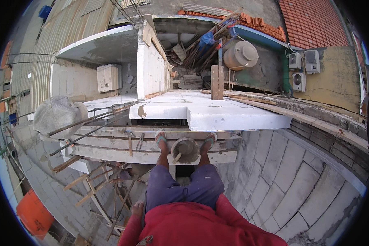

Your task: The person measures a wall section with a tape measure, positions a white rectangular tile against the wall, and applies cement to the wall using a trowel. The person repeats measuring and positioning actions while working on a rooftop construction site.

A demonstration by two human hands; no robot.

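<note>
Seemingly between steps, a person [184, 223] has a foot [161, 140] either side of a bucket [197, 152] on planks [108, 153], left hand [137, 208] back-left of it, grip unclear, right hand unseen; using its stick-like tool [177, 158] would call for reaching down.

I see a plain red shirt [192, 225] above pale-flecked purple shorts [182, 190], a grey bucket [197, 151], a white slab [233, 117] beyond, orange-red roof tiles [313, 22] patterned in rows far right.
</note>
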